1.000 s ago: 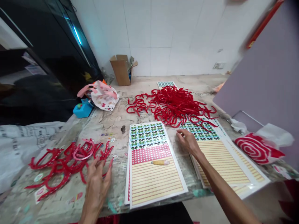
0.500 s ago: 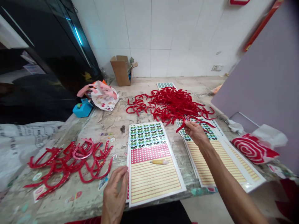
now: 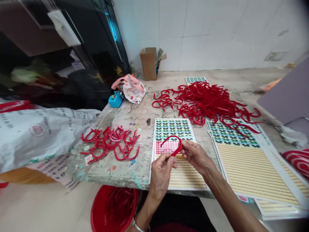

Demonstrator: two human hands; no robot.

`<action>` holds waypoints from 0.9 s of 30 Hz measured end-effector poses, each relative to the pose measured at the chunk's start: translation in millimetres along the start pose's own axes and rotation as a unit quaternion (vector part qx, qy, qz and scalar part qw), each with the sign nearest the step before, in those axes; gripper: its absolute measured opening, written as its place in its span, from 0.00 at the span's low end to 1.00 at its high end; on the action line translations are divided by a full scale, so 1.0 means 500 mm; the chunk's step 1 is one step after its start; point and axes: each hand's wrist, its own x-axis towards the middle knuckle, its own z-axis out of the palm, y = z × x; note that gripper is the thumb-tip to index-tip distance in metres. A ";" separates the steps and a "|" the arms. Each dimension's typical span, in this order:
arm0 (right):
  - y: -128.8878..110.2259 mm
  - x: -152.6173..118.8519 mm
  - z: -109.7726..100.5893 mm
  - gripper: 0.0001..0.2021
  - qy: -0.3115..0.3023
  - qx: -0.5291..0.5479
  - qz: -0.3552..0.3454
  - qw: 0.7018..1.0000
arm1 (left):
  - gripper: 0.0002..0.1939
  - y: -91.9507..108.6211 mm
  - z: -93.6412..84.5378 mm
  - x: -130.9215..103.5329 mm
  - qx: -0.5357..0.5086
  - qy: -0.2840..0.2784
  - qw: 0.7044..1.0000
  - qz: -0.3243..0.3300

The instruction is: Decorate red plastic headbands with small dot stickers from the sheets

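A curved red headband (image 3: 174, 138) is held in both hands above a sticker sheet (image 3: 190, 175). My left hand (image 3: 162, 172) pinches its lower end. On its right side, my right hand (image 3: 196, 157) grips the band between thumb and fingers. The sheet below has green-and-black prints at the top, a pink-red strip with small white shapes, and yellow lined rows. Behind the hands lies a big pile of plain red headbands (image 3: 209, 100). Patterned red headbands (image 3: 103, 143) lie in a smaller group at the left.
More sticker sheets (image 3: 253, 170) are stacked at the right. A red bucket (image 3: 96, 212) with red bands inside stands below the table's front edge. A cardboard box (image 3: 148, 66), a pink-handled bag (image 3: 134, 90) and a blue container (image 3: 115, 99) sit at the back left.
My right hand has come back from the pile with a red headband. My left hand has risen from beside the sheet and taken hold of it too. The view has swung left, showing the bucket.
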 end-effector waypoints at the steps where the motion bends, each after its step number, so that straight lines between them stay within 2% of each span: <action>1: 0.001 0.002 0.001 0.11 -0.010 -0.028 -0.008 1.000 | 0.10 0.000 -0.005 0.000 0.010 0.011 1.000 0.005; 3: 0.001 0.006 -0.007 0.12 -0.008 -0.145 -0.059 0.988 | 0.10 -0.003 -0.017 0.001 0.022 0.030 0.999 0.012; 4: 0.003 0.007 -0.015 0.12 0.012 -0.229 -0.101 0.968 | 0.10 -0.007 -0.024 0.003 0.020 0.042 0.999 0.012; 5: 0.006 0.007 -0.025 0.12 0.040 -0.320 -0.151 0.935 | 0.10 -0.013 -0.033 0.005 0.012 0.056 0.998 0.009; 7: 0.019 0.004 -0.048 0.11 0.095 -0.479 -0.243 0.838 | 0.10 -0.028 -0.050 0.012 -0.015 0.086 0.996 -0.004; 9: 0.041 -0.003 -0.069 0.10 0.107 -0.578 -0.291 0.755 | 0.11 -0.045 -0.064 0.017 -0.044 0.117 0.992 -0.027; 10: 0.054 -0.008 -0.076 0.10 0.097 -0.609 -0.298 0.729 | 0.12 -0.053 -0.069 0.019 -0.053 0.126 0.990 -0.040; 12: 0.079 -0.019 -0.086 0.09 0.076 -0.645 -0.300 0.698 | 0.14 -0.064 -0.075 0.019 -0.056 0.134 0.987 -0.064; 14: 0.099 -0.030 -0.089 0.09 0.068 -0.662 -0.297 0.684 | 0.14 -0.070 -0.075 0.018 -0.049 0.133 0.987 -0.079; 16: 0.109 -0.038 -0.088 0.08 0.067 -0.664 -0.293 0.685 | 0.14 -0.074 -0.073 0.016 -0.040 0.136 0.986 -0.084; 20: 0.102 -0.041 -0.079 0.05 0.055 -0.637 -0.275 0.718 | 0.13 -0.092 -0.075 0.019 -0.023 0.157 0.985 -0.067; 24: 0.083 -0.013 -0.054 0.07 0.002 -0.591 -0.263 0.763 | 0.15 -0.116 -0.080 0.034 -0.010 0.166 0.985 -0.056; 25: 0.081 0.000 -0.046 0.08 -0.015 -0.585 -0.274 0.764 | 0.15 -0.121 -0.079 0.039 -0.011 0.161 0.985 -0.057; 27: 0.082 0.031 -0.030 0.10 -0.042 -0.588 -0.310 0.746 | 0.16 -0.126 -0.077 0.049 -0.015 0.152 0.987 -0.055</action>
